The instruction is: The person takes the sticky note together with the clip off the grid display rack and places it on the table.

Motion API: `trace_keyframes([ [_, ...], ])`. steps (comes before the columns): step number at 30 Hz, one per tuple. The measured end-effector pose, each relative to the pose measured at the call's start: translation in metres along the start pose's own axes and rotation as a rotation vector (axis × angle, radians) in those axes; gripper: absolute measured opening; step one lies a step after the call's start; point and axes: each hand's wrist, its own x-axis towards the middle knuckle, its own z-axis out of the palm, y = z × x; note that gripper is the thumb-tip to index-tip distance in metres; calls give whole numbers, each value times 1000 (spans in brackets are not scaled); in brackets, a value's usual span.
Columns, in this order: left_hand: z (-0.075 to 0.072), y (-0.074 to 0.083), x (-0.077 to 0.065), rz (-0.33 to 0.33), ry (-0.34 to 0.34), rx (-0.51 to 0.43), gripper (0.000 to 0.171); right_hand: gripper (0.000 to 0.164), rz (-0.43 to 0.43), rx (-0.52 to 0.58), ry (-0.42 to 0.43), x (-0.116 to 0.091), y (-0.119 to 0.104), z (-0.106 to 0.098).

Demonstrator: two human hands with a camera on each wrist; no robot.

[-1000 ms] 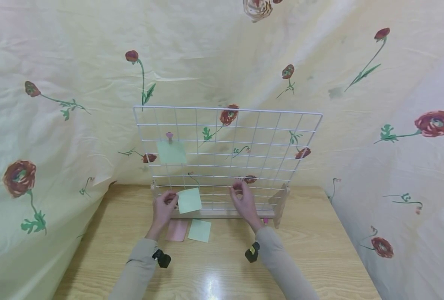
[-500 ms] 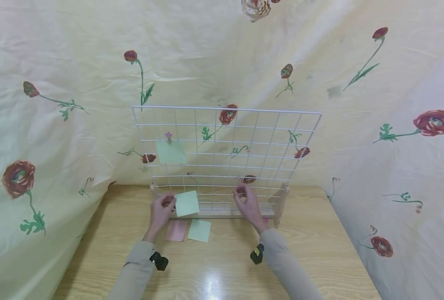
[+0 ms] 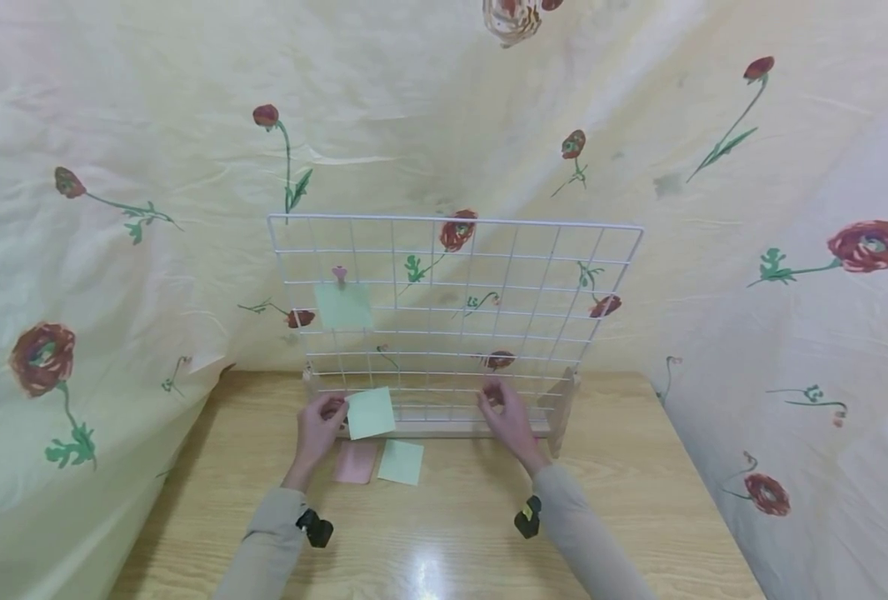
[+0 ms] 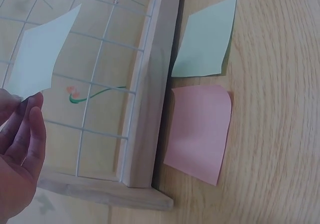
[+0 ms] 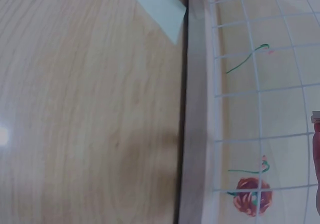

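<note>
My left hand (image 3: 318, 429) pinches a pale green sticky note (image 3: 371, 412) by its left edge, in front of the lower part of a white wire grid (image 3: 451, 321). The left wrist view shows thumb and fingertips on one corner of that note. My right hand (image 3: 510, 421) is before the grid's lower right, thumb and finger brought together. At the right edge of the right wrist view, a small pale clip-like piece (image 5: 315, 117) sits at the fingertip; most of this hand is out of that frame. Another green note (image 3: 344, 307) hangs at the grid's upper left under a pink clip (image 3: 339, 273).
A pink note (image 3: 356, 462) and a green note (image 3: 401, 462) lie side by side on the wooden table (image 3: 429, 533), just in front of the grid's wooden base (image 3: 444, 429). A flower-print cloth (image 3: 189, 275) hangs behind and at both sides.
My left hand has drawn the note a little left and down. My right hand has moved right and slightly down, widening the distance between the hands. The hung note and table notes stay put.
</note>
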Motion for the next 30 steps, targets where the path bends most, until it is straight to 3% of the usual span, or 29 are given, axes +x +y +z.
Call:
trace_keyframes([
  [4, -1, -1, -2, -29, 11, 5, 14, 15, 24, -19, -14, -6, 4, -4],
  [15, -2, -7, -7, 4, 37, 45, 12, 11, 60, -67, 4, -20, 24, -14],
  [30, -8, -15, -11, -7, 55, 89, 12, 17, 45, -90, 22, -35, 46, -29],
])
